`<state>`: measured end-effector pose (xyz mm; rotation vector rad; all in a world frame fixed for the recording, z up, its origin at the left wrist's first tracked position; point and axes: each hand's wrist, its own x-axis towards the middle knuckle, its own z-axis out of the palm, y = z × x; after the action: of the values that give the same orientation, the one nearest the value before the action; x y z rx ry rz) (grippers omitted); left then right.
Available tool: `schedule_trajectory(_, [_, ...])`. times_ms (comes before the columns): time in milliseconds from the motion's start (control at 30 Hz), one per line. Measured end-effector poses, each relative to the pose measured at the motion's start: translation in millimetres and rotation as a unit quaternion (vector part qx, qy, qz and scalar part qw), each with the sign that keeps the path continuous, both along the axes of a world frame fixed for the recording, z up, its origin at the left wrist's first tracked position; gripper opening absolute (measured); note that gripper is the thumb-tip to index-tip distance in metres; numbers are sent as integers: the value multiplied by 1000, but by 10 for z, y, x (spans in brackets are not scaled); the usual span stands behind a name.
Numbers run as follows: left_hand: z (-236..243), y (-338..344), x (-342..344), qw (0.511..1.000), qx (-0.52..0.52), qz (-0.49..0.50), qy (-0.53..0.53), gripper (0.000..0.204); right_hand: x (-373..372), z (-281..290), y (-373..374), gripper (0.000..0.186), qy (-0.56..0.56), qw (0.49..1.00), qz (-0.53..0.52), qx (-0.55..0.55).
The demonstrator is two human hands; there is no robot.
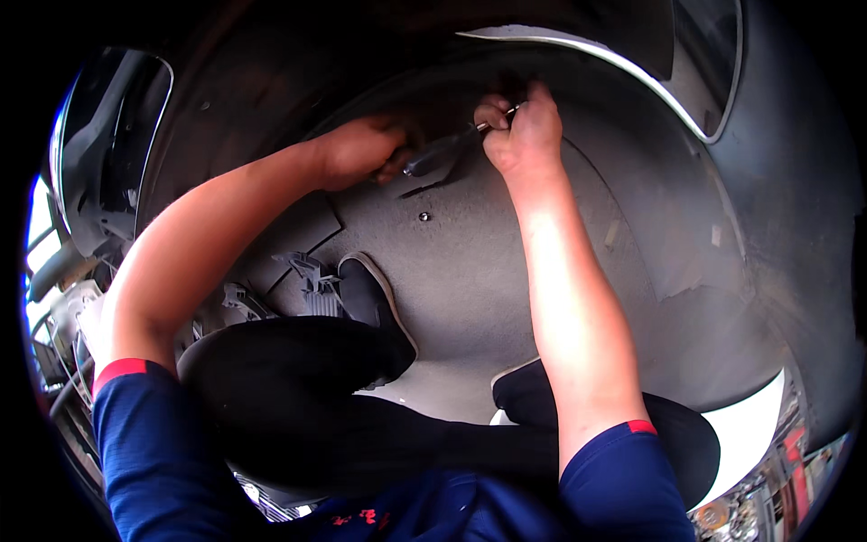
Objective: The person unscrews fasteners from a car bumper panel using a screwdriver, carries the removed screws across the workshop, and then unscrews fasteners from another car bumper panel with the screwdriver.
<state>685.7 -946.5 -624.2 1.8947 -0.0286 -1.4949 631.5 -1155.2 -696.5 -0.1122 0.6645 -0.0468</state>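
Observation:
My right hand (528, 131) is closed around the thin metal shaft of a dark-handled tool (442, 154), which looks like a screwdriver. The handle slants down and left out of that hand. Beside the handle's lower end is my left hand (361, 152), its fingers curled and partly lost in shadow. Whether it touches the handle or pinches something small is unclear. Below the tool, a small shiny round piece (424, 217), perhaps a nut or bolt head, sits on the grey surface (479, 271). What lies beyond my right fingertips is too dark to make out.
A dark curved wall surrounds the work area, with a pale-edged opening (623, 68) at upper right and another opening (113, 144) at left. Grey ribbed brackets (316, 280) stand by my dark shoe (370, 289). Assorted parts (759, 506) crowd the lower right.

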Motion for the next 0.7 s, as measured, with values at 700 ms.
schedule_trajectory(700, [-184,437,-340,990,-50,2,-129,55,189,-298,90,24,-66,958,64,-271])
